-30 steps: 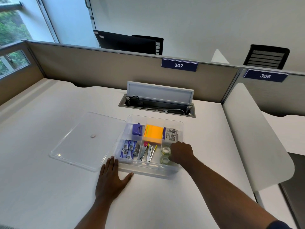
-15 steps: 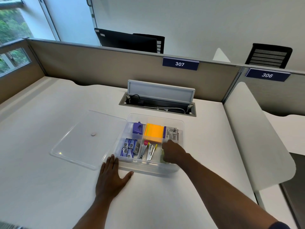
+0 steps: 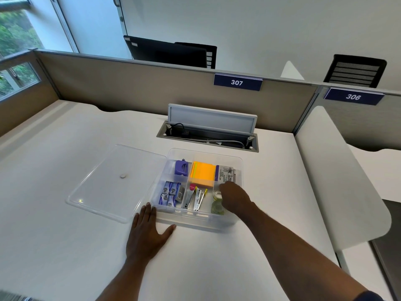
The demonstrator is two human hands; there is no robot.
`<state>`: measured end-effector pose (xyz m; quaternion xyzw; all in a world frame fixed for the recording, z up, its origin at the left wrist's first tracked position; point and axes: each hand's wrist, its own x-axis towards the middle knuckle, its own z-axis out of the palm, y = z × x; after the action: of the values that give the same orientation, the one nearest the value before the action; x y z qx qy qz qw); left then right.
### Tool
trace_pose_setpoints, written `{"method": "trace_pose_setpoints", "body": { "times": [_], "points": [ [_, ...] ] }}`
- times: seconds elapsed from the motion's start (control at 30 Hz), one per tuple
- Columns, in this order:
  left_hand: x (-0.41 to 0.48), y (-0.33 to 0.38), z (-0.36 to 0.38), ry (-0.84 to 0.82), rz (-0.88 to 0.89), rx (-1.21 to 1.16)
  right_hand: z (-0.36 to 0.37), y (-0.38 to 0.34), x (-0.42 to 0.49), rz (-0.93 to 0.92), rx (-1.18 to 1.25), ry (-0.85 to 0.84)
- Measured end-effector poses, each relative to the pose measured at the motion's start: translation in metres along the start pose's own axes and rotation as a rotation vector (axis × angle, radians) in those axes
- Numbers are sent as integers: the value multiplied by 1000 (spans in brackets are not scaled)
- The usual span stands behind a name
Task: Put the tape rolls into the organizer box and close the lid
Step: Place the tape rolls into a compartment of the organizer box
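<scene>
The clear organizer box stands open on the white desk. Two clear tape rolls, one behind the other, lie in its near right compartment. My right hand reaches into that compartment, fingers curled down against the farther roll; whether it grips the roll is hidden. My left hand lies flat on the desk, fingers spread, touching the box's near left corner. The clear lid lies flat on the desk against the box's left side.
Other compartments hold a purple item, orange sticky notes, a labelled packet, staple boxes and staplers. An open cable tray sits behind the box. A white divider panel bounds the desk on the right.
My right hand slid left over the tape rolls, then drew back slightly right, so both rolls show again beside it. My left hand stayed put.
</scene>
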<state>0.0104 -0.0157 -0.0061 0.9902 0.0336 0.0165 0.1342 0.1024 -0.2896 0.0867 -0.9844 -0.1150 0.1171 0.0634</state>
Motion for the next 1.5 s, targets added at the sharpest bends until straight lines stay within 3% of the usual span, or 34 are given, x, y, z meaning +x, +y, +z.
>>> {"method": "trace_pose_setpoints", "body": {
  "times": [0.23,0.7,1.5],
  "points": [
    [0,-1,1,0,-3,2,5,8,-4,-13,-96,-86],
    [1,0,2,9,5,-18,18,7,-7,26,-171,28],
    [1,-3,3,14,16,-10,22,11,-2,-37,-259,-1]
  ]
}}
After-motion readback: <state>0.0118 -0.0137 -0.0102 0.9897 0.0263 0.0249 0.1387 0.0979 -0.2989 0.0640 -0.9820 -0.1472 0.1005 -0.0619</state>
